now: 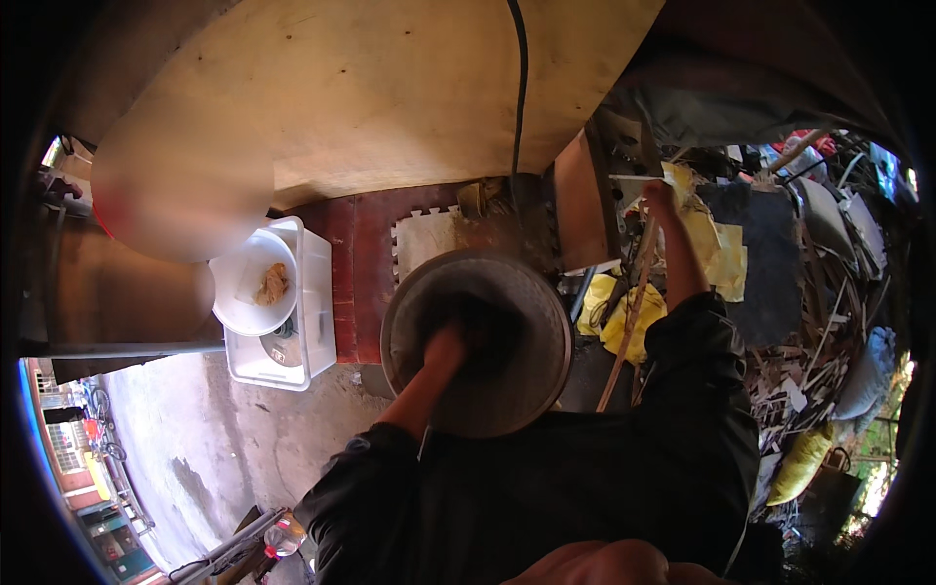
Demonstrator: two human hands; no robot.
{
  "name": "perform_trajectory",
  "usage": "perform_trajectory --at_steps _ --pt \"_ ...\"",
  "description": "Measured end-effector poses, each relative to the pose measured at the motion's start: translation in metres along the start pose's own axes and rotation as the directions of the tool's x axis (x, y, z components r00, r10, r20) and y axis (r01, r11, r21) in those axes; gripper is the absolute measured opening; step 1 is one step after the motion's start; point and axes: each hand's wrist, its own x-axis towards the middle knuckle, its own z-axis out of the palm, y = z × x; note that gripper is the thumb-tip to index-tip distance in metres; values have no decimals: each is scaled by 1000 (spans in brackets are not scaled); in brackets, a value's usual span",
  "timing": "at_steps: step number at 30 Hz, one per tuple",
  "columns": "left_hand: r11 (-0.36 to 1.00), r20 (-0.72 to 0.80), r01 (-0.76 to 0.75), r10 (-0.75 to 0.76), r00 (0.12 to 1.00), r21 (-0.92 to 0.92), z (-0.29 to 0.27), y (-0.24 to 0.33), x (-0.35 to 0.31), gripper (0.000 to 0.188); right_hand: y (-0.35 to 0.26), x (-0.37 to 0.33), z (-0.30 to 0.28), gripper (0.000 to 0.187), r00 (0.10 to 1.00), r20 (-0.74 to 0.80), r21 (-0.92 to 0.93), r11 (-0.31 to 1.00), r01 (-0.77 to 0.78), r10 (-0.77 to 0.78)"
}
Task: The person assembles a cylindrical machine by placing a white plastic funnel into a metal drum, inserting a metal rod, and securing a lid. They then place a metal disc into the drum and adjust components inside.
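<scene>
A large round metal pan, dark grey with a rim, sits in front of my body. My left hand reaches down into it. Its fingers are lost in the dark hollow, so what they touch is hidden. Out to the right, my right hand is raised and closed beside the clutter. A thin pale rod sticks out to the left of that fist. Just below it a long wooden stick slants down. Which of these the fist grips, I cannot tell.
Left of the pan, a white bowl holding something brown rests on a white plastic crate. A plywood panel with a black hose stands ahead. Wood scraps, yellow sheets and a yellow sack crowd the right.
</scene>
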Motion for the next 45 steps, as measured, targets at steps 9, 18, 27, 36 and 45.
perform_trajectory --at_steps 9,18,27,36,45 --pt "983 -37 139 -144 989 -118 -23 9 -37 61 -87 14 45 43 989 -58 -426 892 -149 137" --pt "996 -50 -48 44 998 -74 -15 7 -30 55 -23 46 15 30 979 -204 -153 987 -50 18" --pt "975 -131 -59 31 991 -214 -15 1 -31 49 -340 -235 36 17 397 852 490 786 -378 -340" --pt "975 -212 -187 159 964 -121 -5 -23 -24 28 -346 -313 135 16 359 871 127 860 494 -335" --pt "892 -50 -328 360 932 311 30 -10 -22 20 -333 -319 152 16 397 825 133 820 557 -403"
